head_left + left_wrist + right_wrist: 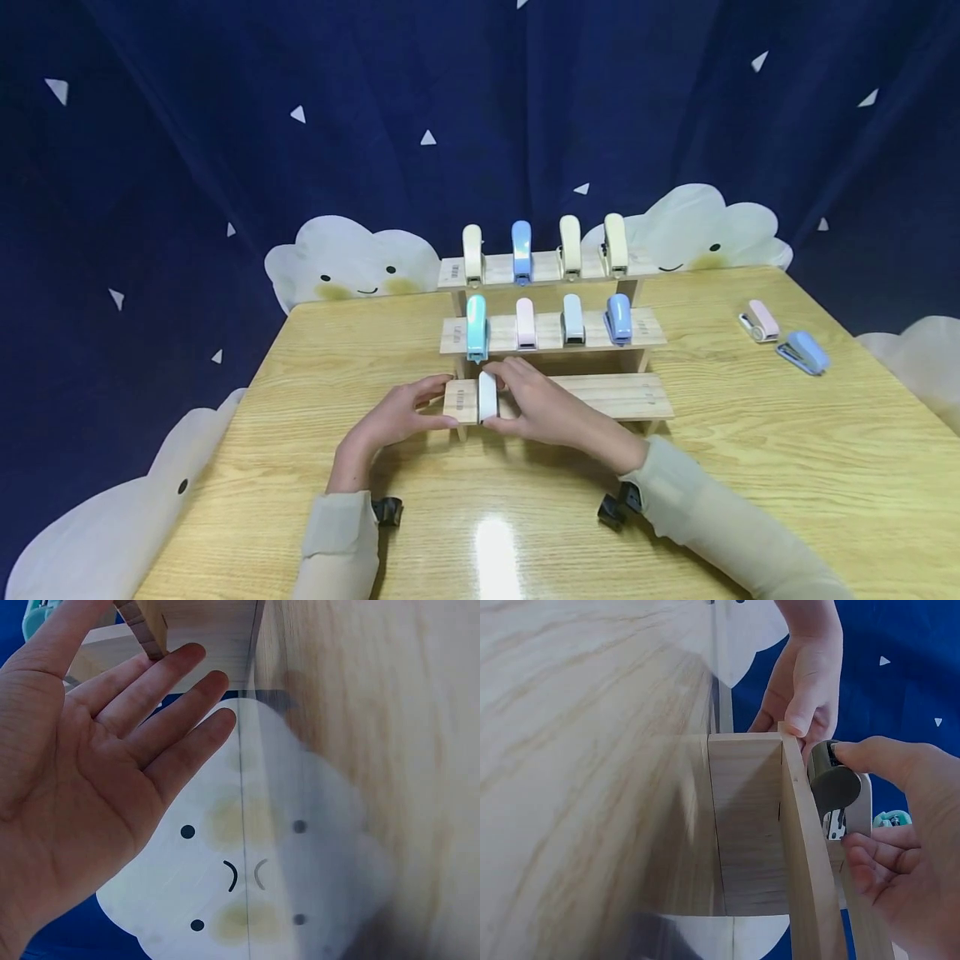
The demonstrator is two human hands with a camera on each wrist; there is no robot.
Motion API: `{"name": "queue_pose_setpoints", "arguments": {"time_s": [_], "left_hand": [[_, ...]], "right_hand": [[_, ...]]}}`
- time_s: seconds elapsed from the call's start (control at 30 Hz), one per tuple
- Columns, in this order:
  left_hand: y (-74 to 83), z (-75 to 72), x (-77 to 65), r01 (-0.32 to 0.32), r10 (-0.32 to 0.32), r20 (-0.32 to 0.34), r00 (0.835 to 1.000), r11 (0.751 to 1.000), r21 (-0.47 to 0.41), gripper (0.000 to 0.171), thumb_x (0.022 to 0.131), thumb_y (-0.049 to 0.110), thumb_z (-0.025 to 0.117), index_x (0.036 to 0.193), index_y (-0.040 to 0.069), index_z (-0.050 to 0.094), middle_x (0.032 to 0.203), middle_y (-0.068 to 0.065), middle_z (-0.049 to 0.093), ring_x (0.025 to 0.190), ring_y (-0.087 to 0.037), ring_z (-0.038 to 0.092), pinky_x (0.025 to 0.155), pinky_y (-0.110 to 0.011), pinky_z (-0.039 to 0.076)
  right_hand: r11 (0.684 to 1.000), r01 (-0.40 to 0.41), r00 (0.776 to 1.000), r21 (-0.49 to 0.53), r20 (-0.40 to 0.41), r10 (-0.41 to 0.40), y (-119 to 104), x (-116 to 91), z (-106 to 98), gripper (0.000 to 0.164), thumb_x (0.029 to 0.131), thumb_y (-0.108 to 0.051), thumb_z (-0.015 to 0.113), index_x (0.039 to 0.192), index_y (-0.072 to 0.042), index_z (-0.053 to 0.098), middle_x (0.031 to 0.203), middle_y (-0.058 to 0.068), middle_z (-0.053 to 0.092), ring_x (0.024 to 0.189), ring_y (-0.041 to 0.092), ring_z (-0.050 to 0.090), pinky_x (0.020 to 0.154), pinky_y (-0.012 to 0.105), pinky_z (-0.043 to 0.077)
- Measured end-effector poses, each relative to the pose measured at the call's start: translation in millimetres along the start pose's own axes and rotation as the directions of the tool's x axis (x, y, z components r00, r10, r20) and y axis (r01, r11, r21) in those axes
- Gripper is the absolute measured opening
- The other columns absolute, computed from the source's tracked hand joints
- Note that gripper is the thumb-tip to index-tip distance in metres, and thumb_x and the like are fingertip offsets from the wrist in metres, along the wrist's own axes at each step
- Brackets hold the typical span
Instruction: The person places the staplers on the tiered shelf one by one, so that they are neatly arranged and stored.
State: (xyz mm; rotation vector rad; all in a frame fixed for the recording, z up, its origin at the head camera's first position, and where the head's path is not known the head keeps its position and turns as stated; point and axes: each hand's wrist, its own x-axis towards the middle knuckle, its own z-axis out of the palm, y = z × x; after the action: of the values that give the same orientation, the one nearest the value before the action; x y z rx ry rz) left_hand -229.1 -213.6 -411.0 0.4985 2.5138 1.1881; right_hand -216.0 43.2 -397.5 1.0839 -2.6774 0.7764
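Observation:
My right hand [536, 404] grips a small white stapler [487, 397] by its sides, thumb at the front and fingers behind. It is at the lowest tier [615, 396] of a wooden stepped rack, near that board's left end. In the right wrist view the stapler's dark grey end [834, 780] shows close to the board. At the same board's left end, my left hand [405, 410] holds the edge between thumb and fingers; the other fingers extend loosely in the left wrist view. A turquoise stapler [477, 327] stands on the tier just above.
A pink stapler [526, 323], a pale grey one [573, 318] and a blue one [618, 318] share the middle tier. Several cream and blue staplers line the top tier [495, 267]. Farther right on the table lie a pink stapler [761, 322] and a blue stapler [804, 352].

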Motion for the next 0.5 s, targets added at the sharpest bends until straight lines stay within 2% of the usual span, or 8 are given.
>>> {"name": "queue_pose_setpoints", "arguments": {"time_s": [0.23,0.5], "left_hand": [[1.9,-0.5,0.0,0.003,-0.003,0.002,1.0,1.0,-0.003,0.08,0.083,0.039,0.077,0.15,0.015,0.041,0.151,-0.014,0.046,0.139,-0.035,0.046,0.116,-0.05,0.038],[2.6,-0.5,-0.8,-0.006,0.006,-0.002,1.0,1.0,-0.005,0.079,0.082,0.038,0.078,0.149,0.014,0.042,0.15,-0.013,0.048,0.138,-0.034,0.047,0.116,-0.049,0.039]], "right_hand": [[1.0,-0.003,1.0,0.023,0.007,0.003,-0.2,2.8,-0.1,0.069,0.083,-0.034,0.077,0.136,0.0,0.049,0.109,0.004,0.056,0.097,0.013,0.051,0.087,0.032,0.054],[0.999,-0.023,0.999,0.033,0.035,0.022,0.1,3.4,2.4,0.073,0.084,-0.037,0.076,0.14,0.0,0.046,0.114,0.006,0.056,0.103,0.015,0.052,0.093,0.036,0.054]]}}
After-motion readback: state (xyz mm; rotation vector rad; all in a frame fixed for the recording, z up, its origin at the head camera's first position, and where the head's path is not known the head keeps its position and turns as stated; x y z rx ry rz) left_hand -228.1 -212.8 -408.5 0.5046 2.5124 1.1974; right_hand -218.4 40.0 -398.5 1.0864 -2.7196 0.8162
